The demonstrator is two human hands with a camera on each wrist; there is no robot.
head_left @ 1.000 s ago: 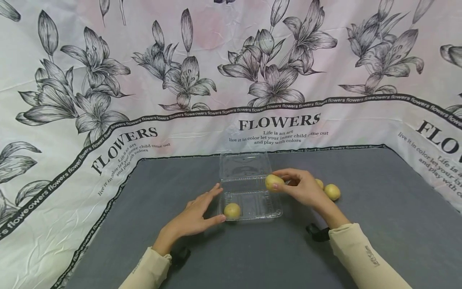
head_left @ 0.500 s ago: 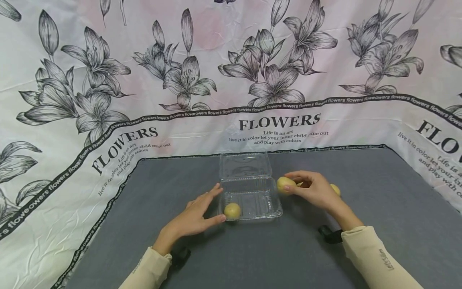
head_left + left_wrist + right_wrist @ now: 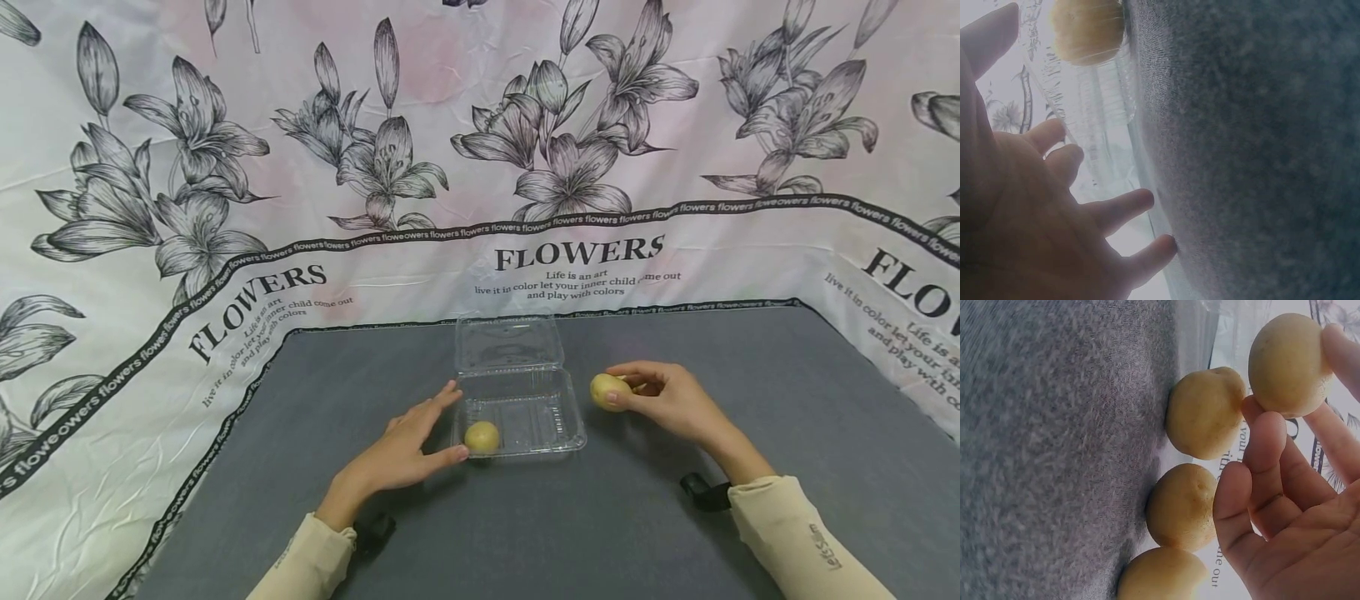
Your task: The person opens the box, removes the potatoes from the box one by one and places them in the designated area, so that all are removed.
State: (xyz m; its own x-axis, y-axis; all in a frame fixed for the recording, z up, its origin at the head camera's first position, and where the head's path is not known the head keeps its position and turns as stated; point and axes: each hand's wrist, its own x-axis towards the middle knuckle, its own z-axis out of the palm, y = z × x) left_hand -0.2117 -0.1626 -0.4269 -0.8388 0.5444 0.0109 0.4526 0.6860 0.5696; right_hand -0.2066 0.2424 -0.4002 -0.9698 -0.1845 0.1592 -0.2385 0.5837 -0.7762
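My right hand (image 3: 671,404) pinches a yellow-skinned potato (image 3: 604,390) between thumb and fingertips, to the right of a clear plastic clamshell box (image 3: 538,421). The right wrist view shows this potato raised above three others on the cloth: one potato (image 3: 1205,414) close under it, a second potato (image 3: 1182,506) and a third potato (image 3: 1162,575) behind. The head view has those three hidden by the hand. Inside the box, another potato (image 3: 482,437) sits in the front left corner. Fingers spread, my left hand (image 3: 405,446) rests at the box's left side.
The box's lid (image 3: 508,343) is tipped back, away from me. A grey cloth (image 3: 540,525) covers the table. Behind it hangs a white curtain (image 3: 405,283) with printed lilies and lettering. Dark wrist-camera mounts show under both wrists.
My right hand has drawn the pinched potato rightward, from over the box's right edge to beside the box, and slightly toward me. The left hand has stayed in place.
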